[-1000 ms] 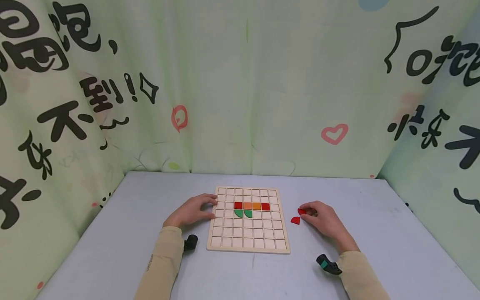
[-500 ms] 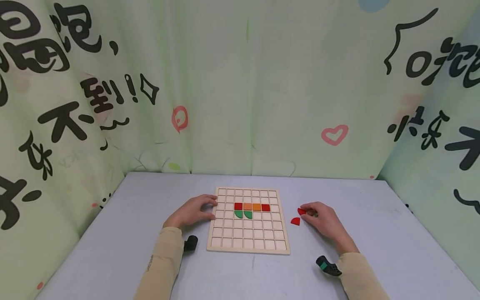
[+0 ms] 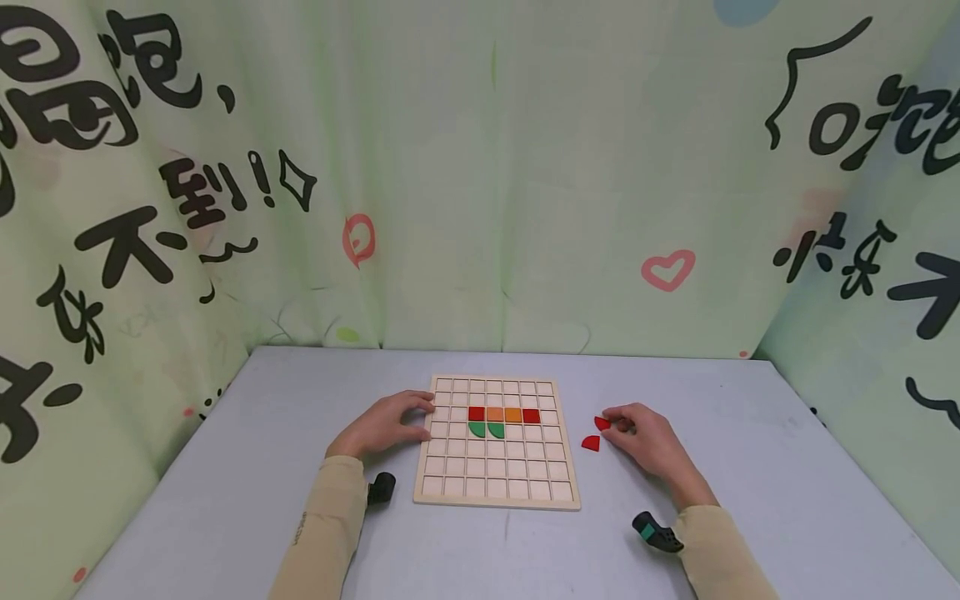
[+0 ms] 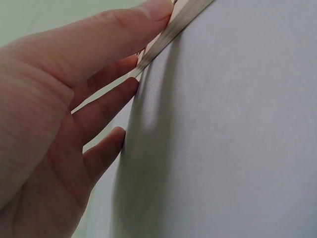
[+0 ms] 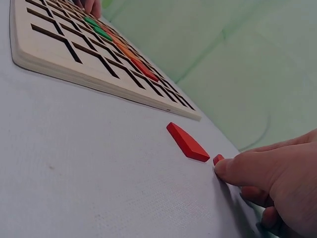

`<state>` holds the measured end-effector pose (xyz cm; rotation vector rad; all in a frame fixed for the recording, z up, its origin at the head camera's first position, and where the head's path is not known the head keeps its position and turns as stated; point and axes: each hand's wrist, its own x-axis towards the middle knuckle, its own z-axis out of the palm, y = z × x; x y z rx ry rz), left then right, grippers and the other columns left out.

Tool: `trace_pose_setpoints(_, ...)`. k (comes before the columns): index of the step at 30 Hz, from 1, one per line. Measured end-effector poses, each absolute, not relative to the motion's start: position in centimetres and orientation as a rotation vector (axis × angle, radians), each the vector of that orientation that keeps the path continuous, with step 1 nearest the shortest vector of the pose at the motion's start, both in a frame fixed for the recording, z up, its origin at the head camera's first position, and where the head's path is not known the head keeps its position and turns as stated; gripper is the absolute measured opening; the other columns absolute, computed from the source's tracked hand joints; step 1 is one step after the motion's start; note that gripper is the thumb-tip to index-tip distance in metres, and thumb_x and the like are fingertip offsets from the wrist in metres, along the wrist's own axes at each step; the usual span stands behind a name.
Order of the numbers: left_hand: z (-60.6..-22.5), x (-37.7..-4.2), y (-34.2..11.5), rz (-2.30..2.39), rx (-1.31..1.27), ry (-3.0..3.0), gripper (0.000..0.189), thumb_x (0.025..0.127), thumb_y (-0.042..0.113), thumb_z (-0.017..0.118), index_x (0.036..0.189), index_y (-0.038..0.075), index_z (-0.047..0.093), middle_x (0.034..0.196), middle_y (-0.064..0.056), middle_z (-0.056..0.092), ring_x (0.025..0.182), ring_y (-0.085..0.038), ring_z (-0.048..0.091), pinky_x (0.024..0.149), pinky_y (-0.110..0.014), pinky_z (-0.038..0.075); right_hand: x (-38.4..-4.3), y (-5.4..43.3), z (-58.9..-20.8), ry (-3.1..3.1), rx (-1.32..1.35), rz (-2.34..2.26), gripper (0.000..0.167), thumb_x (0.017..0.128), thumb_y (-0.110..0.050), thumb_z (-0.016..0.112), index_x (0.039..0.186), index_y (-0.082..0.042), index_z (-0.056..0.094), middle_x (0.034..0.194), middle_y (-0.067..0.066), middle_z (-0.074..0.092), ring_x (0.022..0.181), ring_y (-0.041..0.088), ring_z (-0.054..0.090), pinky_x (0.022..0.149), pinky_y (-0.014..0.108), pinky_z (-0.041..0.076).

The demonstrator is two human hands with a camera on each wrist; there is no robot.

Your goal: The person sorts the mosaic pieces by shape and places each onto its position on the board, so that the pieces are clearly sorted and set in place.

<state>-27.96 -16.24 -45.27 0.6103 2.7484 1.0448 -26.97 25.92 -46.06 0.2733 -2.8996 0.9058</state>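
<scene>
A wooden grid board [image 3: 497,503] lies flat on the table. My left hand [image 3: 382,425] rests at its left edge; in the left wrist view the thumb [image 4: 156,10] touches the board's rim. To the right of the board, my right hand [image 3: 647,437] pinches a small red piece [image 3: 602,423] between thumb and fingers, low at the tabletop; most of that piece is hidden in the right wrist view. Just left of those fingertips lies a second red piece [image 3: 591,443], shaped like a quarter circle, flat on the table and apart from the board.
On the board, a row holds a red square [image 3: 476,413], an orange square [image 3: 495,413], a yellow-orange square [image 3: 513,414] and another red square [image 3: 531,415]. Two green quarter-circle pieces [image 3: 477,429] sit below the row's left part. A printed curtain [image 3: 570,208] hangs behind the white table [image 3: 495,554].
Both hands stay almost where they were. The red piece at my right fingertips has shifted very slightly left; the board and its pieces look the same.
</scene>
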Motion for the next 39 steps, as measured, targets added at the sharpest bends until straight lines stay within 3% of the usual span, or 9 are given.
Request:
trace_pose_setpoints(12,-45.3,-28.0,-16.2,1.070,0.613,2.748,0.038,0.084,0.017,0.078,0.119,0.006,0.067,0.143,-0.006,0.051,0.137,-0.029,0.040,0.113,-0.044,0.034,-26.9,25.7,-45.9,-2.868,0.314,0.889,0.030,0.087,-0.008,0.073,0.116,0.000,0.068,0.106,0.014,0.065,0.089,0.024,0.058,0.082,0.043,0.054)
trace_pose_setpoints(21,-45.2,-28.0,-16.3,1.068,0.616,2.750,0.037,0.084,0.017,0.078,0.118,0.006,0.067,0.144,-0.006,0.051,0.137,-0.030,0.040,0.113,-0.045,0.035,-26.9,24.7,-45.7,-2.814,0.292,1.009,0.033,0.090,-0.014,0.071,0.121,-0.004,0.066,0.116,0.015,0.062,0.099,0.029,0.063,0.087,0.045,0.056)
trace_pose_setpoints(32,-45.2,-27.9,-16.3,1.062,0.616,2.743,0.037,0.084,0.016,0.078,0.118,0.005,0.066,0.144,-0.007,0.051,0.138,-0.030,0.039,0.114,-0.044,0.034,-26.9,22.4,-45.7,-2.851,0.188,1.246,0.033,0.093,-0.019,0.068,0.124,-0.008,0.063,0.122,0.011,0.059,0.094,0.021,0.063,0.075,0.027,0.055)
trace_pose_setpoints(39,-45.3,-28.0,-16.2,1.063,0.622,2.743,0.038,0.084,0.017,0.077,0.119,0.005,0.066,0.144,-0.008,0.051,0.137,-0.031,0.040,0.113,-0.046,0.034,-26.6,20.8,-45.3,-2.858,0.187,1.330,0.034,0.093,-0.017,0.068,0.125,-0.008,0.062,0.123,0.013,0.058,0.092,0.020,0.061,0.069,0.026,0.056)
